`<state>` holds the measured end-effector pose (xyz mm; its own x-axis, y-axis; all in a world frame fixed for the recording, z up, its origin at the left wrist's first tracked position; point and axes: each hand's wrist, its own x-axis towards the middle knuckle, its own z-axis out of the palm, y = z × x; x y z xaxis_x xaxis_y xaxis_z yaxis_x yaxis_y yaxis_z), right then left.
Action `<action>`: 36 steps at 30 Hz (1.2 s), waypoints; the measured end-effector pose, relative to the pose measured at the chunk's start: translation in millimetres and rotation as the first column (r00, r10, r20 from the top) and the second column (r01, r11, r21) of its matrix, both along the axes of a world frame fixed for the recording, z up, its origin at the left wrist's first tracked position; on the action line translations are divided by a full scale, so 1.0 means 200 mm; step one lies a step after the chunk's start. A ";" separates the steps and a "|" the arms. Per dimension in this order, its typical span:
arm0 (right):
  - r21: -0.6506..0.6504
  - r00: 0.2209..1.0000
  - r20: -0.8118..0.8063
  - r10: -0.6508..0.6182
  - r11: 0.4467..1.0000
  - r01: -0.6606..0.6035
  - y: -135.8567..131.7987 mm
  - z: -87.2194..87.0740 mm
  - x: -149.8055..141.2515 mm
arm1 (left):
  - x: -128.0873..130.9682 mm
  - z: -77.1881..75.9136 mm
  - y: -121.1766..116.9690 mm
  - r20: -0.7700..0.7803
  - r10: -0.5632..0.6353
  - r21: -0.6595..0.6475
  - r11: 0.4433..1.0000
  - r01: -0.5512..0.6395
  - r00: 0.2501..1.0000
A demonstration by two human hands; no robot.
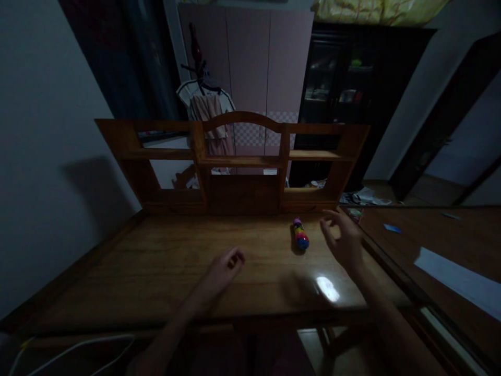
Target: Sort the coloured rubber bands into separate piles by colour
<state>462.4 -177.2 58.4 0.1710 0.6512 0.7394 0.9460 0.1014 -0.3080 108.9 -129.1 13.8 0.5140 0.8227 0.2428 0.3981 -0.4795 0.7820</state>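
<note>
A small multicoloured toy (300, 234), banded in purple, yellow, red and blue, lies on the wooden desk (164, 261). My right hand (344, 237) hovers to the right of it, apart from it, with thumb and forefinger spread and nothing between them. Farther left, over the front half of the desk, is my left hand (227, 263). Its fingers are loosely curled with a gap to the thumb, and it holds nothing that I can see. Whether the left hand rests on the desktop is not clear.
A wooden shelf unit (242, 162) stands along the desk's back edge. To the right, a brown table (391, 248) carries a white paper strip (462, 279) and a blue card (392, 228). A white cable (78, 344) hangs at the lower left. The room is dim.
</note>
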 end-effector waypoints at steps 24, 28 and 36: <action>-0.254 0.936 -0.020 0.352 0.903 -0.346 0.57 -0.36 -0.37 | 0.23 -0.23 0.58 0.148 0.235 0.070 0.966 -0.247 0.961; -0.204 0.870 -0.080 0.487 0.846 -0.493 0.55 -0.38 -0.48 | 0.23 -0.20 0.53 0.230 0.196 0.008 0.979 -0.203 0.953; -0.314 0.815 -0.317 0.485 0.757 -0.573 0.45 -0.39 -0.53 | 0.22 -0.13 0.50 0.204 0.074 -0.031 0.997 -0.069 0.976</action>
<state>356.3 -87.5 -19.3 -0.1683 0.8996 0.4030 0.6859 0.4005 -0.6076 152.9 -28.2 -12.7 0.3948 0.8624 0.3167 0.2613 -0.4359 0.8612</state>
